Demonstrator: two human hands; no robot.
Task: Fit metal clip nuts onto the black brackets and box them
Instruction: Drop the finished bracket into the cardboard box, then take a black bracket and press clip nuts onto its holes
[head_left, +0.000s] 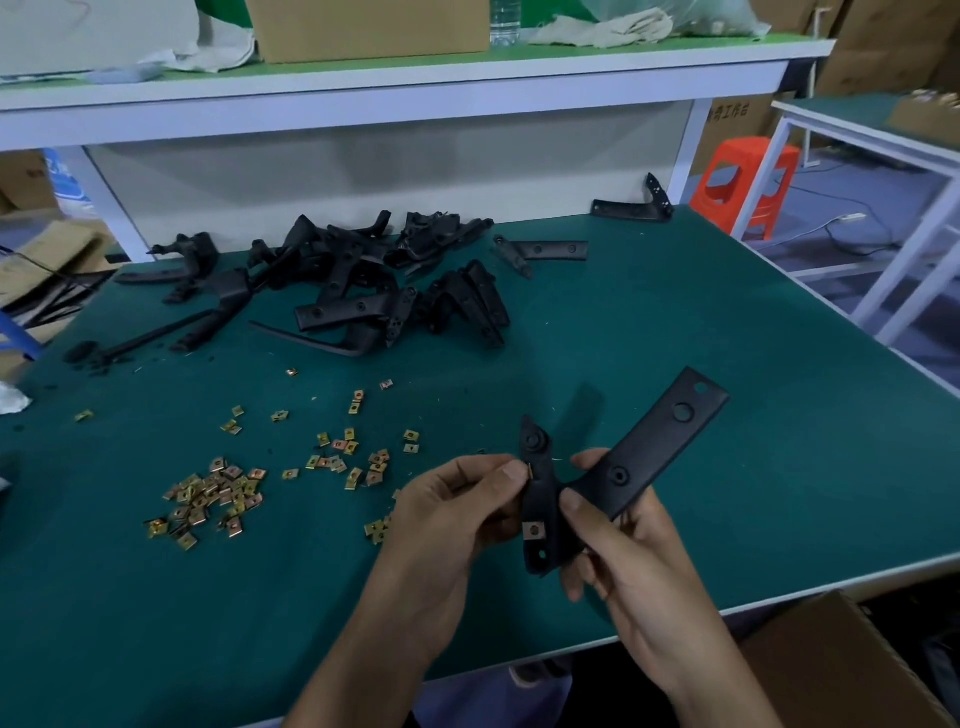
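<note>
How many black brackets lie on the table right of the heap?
2: the corner bracket at the table's far right edge, and the nearer bracket just right of the heap, which may hide others.

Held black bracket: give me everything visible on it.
The black L-shaped bracket looks like matte moulded plastic. Its long flat arm points up and right, with round holes along it. The shorter arm runs toward the person and carries one brass-coloured metal clip nut near its lower end. It is held above the green table: the right hand grips the bend, and the left hand pinches the short arm's edge.
</note>
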